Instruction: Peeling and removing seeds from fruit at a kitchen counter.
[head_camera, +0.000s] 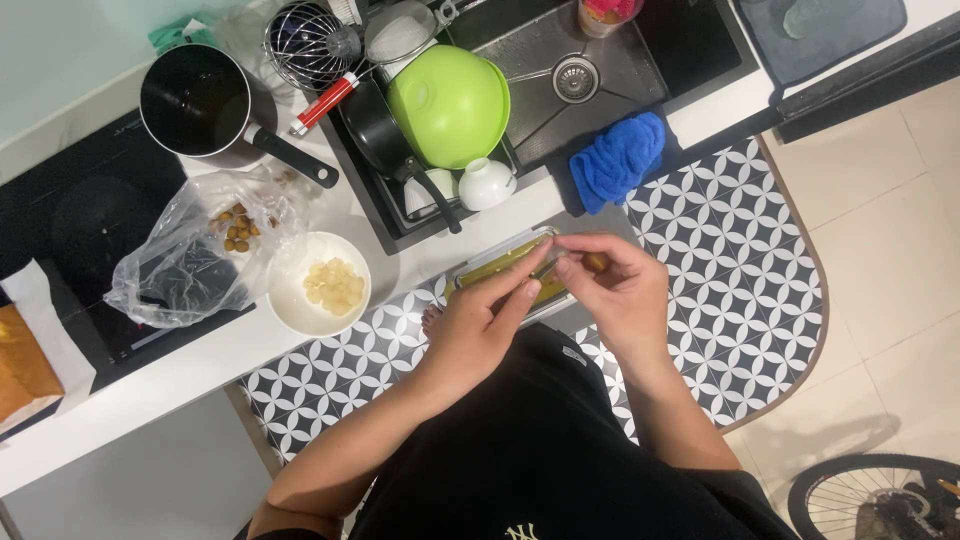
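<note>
Both hands meeting over a clear container at the desk edge: left hand and right hand pinching a small brown fruit. Peeling, apparently. Peeled pieces in white bowl, left of hands; next needs careful fingertip pull.

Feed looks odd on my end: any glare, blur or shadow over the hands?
Head view: even indoor light, no strong glare; both hands, left hand and right hand, slightly soft, so the small item between the fingertips is unclear; edges bend like a wide lens; soft shadow beside the white bowl.
</note>
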